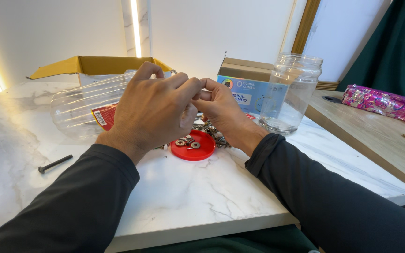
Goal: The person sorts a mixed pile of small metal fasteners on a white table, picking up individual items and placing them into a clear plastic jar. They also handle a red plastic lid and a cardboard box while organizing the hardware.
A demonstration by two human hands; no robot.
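Observation:
My left hand (153, 110) and my right hand (221, 110) meet fingertip to fingertip above a red jar lid (201, 149) on the white marble table (188, 197). Both hands pinch something small between them; it is hidden by the fingers. The lid holds a few metal washers (187, 142). A pile of screws and small metal parts (212, 131) lies just behind the lid, partly covered by my right hand. A black bolt (55, 164) lies alone on the table at the left.
A clear plastic jar (78, 110) lies on its side behind my left hand. Another clear jar (290, 93) stands upright at the right. An open yellow cardboard box (94, 65), a blue box (244, 86) and a pink packet (380, 102) on a wooden side surface lie beyond.

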